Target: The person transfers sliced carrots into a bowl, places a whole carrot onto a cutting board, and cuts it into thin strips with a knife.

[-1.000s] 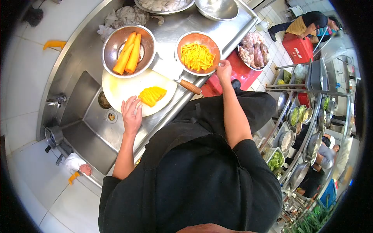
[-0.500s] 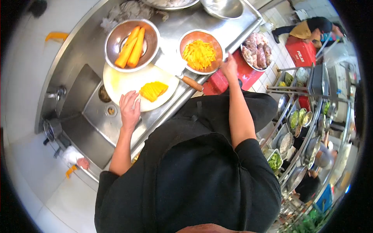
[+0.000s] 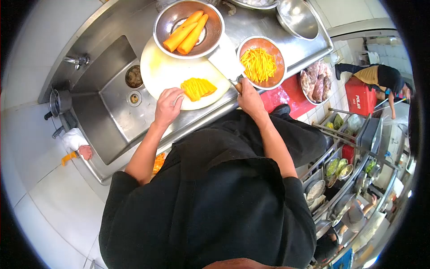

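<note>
1. While your right hand (image 3: 251, 99) is wrapped around the handle of the cleaver (image 3: 227, 62), keep that hold firm and close to the blade, so the broad steel cannot roll in your palm.

2. The blade's broad face shows, lying across the right side of the cutting board (image 3: 154, 74) with its far end toward the steel bowl (image 3: 219, 24). Raise it level; a tilt could knock that bowl or the colander (image 3: 280, 62) just to the right.

3. The carrot slices (image 3: 198, 88) lie overlapped in a low fan on the near right part of the board. Treat them as one stack: press lightly from above, since a sideways push would probably spread them.

4. Your left hand (image 3: 168, 106) is at the left end of that fan, fingers loosely bent, thumb apart, nothing visibly pinched. Whether a fingertip touches the slices, I cannot tell. Tuck the tips and thumb back whenever the edge comes near.

5. Mind the room you have: the bowl of whole carrots (image 3: 193, 33) covers the far part of the board, so the near half is the better place for your hands.

6. Watch the left, too. The sink (image 3: 116, 107) lies on that side, and slices nudged over the board's edge could drop in.

7. Keep your right wrist clear of the colander's near rim; the carrot strips (image 3: 259, 65) inside would spill if it were bumped.
</note>
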Available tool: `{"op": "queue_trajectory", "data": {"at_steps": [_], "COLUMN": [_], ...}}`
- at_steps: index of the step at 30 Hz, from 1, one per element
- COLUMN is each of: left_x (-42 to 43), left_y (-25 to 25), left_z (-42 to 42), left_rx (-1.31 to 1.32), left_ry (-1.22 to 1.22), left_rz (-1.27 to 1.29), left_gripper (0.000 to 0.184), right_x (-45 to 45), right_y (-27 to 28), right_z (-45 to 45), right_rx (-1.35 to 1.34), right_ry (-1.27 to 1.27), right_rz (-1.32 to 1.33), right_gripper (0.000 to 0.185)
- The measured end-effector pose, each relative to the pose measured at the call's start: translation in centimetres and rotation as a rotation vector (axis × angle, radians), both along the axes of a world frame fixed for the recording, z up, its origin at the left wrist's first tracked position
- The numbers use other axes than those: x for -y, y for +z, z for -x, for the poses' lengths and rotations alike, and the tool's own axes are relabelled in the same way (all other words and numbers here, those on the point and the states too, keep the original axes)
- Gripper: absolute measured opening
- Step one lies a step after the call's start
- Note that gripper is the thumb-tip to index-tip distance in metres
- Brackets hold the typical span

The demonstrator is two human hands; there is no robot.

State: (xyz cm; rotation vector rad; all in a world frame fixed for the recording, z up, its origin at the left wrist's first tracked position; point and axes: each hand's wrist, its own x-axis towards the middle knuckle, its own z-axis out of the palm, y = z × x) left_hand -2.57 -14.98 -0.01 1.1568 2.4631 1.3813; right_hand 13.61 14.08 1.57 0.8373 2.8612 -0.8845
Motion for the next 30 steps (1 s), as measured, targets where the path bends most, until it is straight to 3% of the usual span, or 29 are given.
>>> {"op": "queue_trajectory", "data": {"at_steps": [5, 7, 13, 17, 18, 21, 24, 27, 28, 30], "left_x": [-0.8, -1.6, -4.5, -5.7, -5.9, -6.4, -6.6, -6.7, -6.7, -6.8], "left_y": [0.3, 0.6, 0.7, 0.3, 0.3, -0.3, -0.8, -0.9, -0.9, -0.7], "left_z": [-0.3, -0.5, -1.2, -1.3, -1.3, -1.7, -1.9, -1.9, -1.9, -2.0], "left_rx": [0.023, -0.006, -0.130, -0.169, -0.174, -0.163, -0.141, -0.116, -0.108, -0.107], "left_ry": [-0.037, -0.061, -0.139, -0.181, -0.190, -0.200, -0.193, -0.191, -0.191, -0.197], "left_rz": [-0.037, -0.050, -0.102, -0.118, -0.119, -0.113, -0.098, -0.073, -0.064, -0.035], "left_gripper": [0.022, 0.022, 0.024, 0.025, 0.024, 0.021, 0.017, 0.013, 0.012, 0.011], "right_x": [-0.7, -0.2, 1.2, 3.3, 3.7, 4.2, 3.6, 3.8, 3.7, 3.7], "right_y": [0.9, 4.4, 9.8, 11.2, 11.0, 11.3, 9.8, 9.9, 10.4, 8.0], "right_z": [-1.4, -2.2, -7.3, -7.7, -7.6, -7.1, -7.8, -7.2, -6.6, -7.5], "right_rx": [0.114, 0.252, 0.262, 0.349, 0.355, 0.386, 0.344, 0.329, 0.419, 0.362], "right_ry": [-0.074, -0.117, -0.157, -0.253, -0.257, -0.246, -0.194, -0.160, -0.168, -0.092], "right_rz": [-0.194, -0.187, 0.251, 0.666, 0.649, 0.695, 0.876, 0.828, 0.799, 0.547], "right_gripper": [0.025, 0.025, 0.033, 0.024, 0.023, 0.059, 0.072, 0.070, 0.062, 0.056]}}
